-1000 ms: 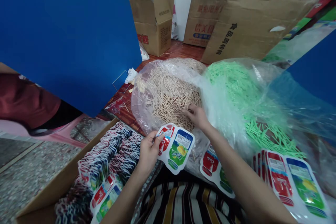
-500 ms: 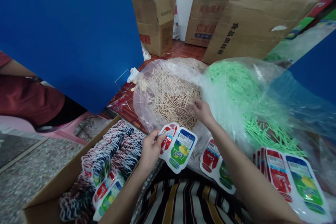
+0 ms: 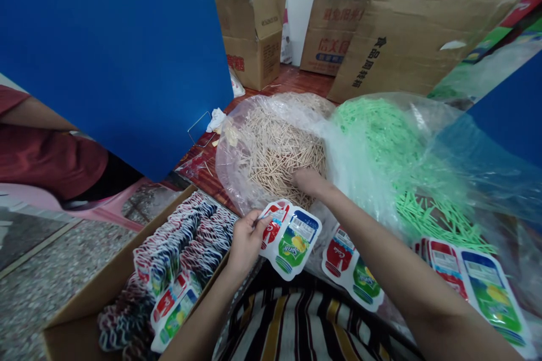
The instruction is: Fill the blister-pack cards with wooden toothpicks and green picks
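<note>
My left hand (image 3: 248, 240) pinches the red left half of a double candy packet (image 3: 296, 242), with Cola and Sprite-style printing, above my lap. My right hand (image 3: 309, 181) reaches down into a heap of thin beige sticks (image 3: 271, 161) in a clear plastic bag (image 3: 228, 163). Its fingertips are blurred and partly hidden among the sticks. Below my right forearm lies another double packet (image 3: 339, 251). At the right, a stack of the same packets (image 3: 491, 293) leans beside green sticks (image 3: 440, 223).
An open cardboard box (image 3: 80, 307) at my left holds rows of packets. A blue panel (image 3: 127, 56) stands between me and a seated person (image 3: 51, 141) on a pink chair (image 3: 131, 200). Cardboard cartons (image 3: 415, 39) stand at the back. Bagged green sticks (image 3: 376, 124) fill the right.
My right hand has moved down and left, deeper into the beige sticks. My left hand keeps its hold on the packet and has hardly moved.
</note>
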Demonstrator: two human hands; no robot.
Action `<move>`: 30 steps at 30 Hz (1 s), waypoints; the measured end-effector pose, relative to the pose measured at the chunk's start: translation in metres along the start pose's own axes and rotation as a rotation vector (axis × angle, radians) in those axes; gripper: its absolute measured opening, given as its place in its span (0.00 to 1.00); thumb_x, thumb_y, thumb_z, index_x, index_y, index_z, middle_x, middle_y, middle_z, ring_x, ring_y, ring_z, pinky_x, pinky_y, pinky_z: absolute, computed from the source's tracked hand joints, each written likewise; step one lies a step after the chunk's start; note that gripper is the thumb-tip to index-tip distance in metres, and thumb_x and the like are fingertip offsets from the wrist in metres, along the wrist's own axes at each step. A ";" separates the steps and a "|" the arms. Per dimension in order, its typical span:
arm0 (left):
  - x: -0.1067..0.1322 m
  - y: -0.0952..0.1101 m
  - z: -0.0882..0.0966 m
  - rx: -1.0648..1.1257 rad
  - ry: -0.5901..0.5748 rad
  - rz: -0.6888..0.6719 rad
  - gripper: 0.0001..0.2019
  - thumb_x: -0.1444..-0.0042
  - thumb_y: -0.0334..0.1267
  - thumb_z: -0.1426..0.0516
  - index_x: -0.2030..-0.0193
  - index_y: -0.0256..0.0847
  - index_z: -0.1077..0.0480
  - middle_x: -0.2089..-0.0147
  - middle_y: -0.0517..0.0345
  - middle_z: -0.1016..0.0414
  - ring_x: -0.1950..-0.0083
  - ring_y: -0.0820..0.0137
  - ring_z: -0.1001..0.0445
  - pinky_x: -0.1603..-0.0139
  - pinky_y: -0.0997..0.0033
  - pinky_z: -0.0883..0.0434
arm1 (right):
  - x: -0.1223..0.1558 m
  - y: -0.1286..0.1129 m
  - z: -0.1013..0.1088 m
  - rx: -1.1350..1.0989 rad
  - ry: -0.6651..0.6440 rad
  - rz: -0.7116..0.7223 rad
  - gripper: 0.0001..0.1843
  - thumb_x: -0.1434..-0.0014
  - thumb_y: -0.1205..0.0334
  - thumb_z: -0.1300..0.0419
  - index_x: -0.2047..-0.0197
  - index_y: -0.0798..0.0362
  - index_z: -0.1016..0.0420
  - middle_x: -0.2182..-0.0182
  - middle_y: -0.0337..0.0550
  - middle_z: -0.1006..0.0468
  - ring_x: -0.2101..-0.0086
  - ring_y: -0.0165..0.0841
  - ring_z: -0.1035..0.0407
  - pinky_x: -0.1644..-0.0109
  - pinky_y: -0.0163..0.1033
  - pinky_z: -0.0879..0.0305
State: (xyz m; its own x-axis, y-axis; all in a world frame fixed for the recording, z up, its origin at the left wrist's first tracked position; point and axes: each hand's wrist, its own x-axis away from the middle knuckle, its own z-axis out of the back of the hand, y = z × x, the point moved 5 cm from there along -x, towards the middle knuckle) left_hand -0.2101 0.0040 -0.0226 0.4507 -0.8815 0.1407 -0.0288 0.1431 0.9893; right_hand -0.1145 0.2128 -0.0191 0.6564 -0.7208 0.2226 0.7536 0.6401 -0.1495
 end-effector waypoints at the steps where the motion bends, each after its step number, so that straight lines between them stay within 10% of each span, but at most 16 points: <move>1: 0.000 0.000 0.000 -0.001 0.003 -0.001 0.12 0.47 0.44 0.42 0.70 0.36 0.29 0.78 0.63 0.30 0.78 0.75 0.36 0.78 0.78 0.39 | 0.002 0.003 0.000 -0.013 0.015 0.024 0.08 0.42 0.65 0.43 0.68 0.59 0.24 0.60 0.57 0.22 0.57 0.40 0.29 0.53 0.39 0.39; 19: -0.007 -0.002 -0.004 0.026 -0.019 0.025 0.12 0.46 0.46 0.43 0.69 0.37 0.30 0.77 0.63 0.29 0.78 0.75 0.35 0.78 0.78 0.38 | 0.026 0.034 -0.002 -0.444 0.517 -0.009 0.13 0.36 0.56 0.55 0.53 0.53 0.39 0.69 0.46 0.24 0.68 0.38 0.30 0.64 0.40 0.37; 30: -0.007 0.004 -0.003 0.032 -0.013 0.005 0.12 0.46 0.45 0.43 0.70 0.37 0.30 0.77 0.63 0.29 0.77 0.74 0.34 0.77 0.77 0.37 | 0.021 0.023 -0.023 -1.077 0.367 -0.021 0.16 0.45 0.48 0.44 0.65 0.54 0.31 0.63 0.46 0.23 0.59 0.38 0.30 0.50 0.43 0.37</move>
State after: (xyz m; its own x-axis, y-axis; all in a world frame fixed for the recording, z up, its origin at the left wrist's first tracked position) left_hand -0.2105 0.0126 -0.0202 0.4386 -0.8867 0.1458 -0.0598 0.1331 0.9893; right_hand -0.0830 0.2060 -0.0401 0.4801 -0.8766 -0.0341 0.2860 0.1931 -0.9386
